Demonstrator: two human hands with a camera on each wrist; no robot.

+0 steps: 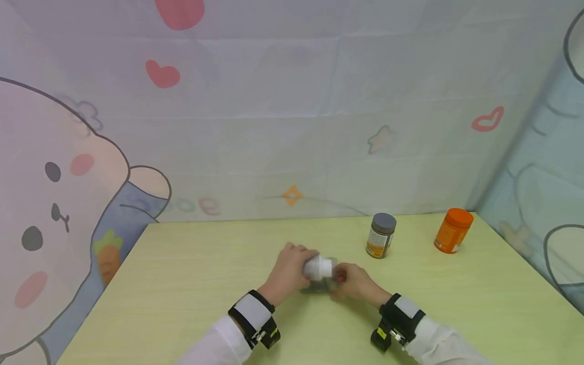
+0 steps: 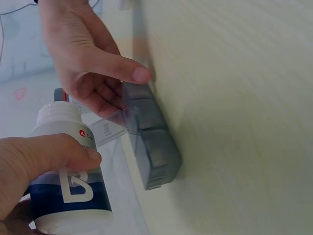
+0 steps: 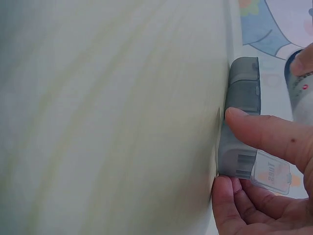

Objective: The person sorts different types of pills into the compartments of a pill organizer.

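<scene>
My left hand [image 1: 288, 268] grips a white pill bottle [image 2: 68, 192] with a dark blue band, its threaded neck uncapped. In the head view the bottle is tipped, its mouth toward the right hand. Close beneath it on the table lies a grey translucent pill organizer [image 3: 243, 95] with several compartments. My right hand [image 1: 358, 284] holds the organizer, thumb against its side and fingers curled at its end. One clear lid [image 3: 274, 172] of the organizer stands open beside these fingers. The inside of the compartments is hidden.
Behind the right hand stands a brown jar with a grey lid [image 1: 384, 223]. An orange jar [image 1: 451, 233] is farther right, near the table's back corner. A printed cloth [image 1: 274, 126] hangs along the back edge of the pale table [image 1: 205, 253].
</scene>
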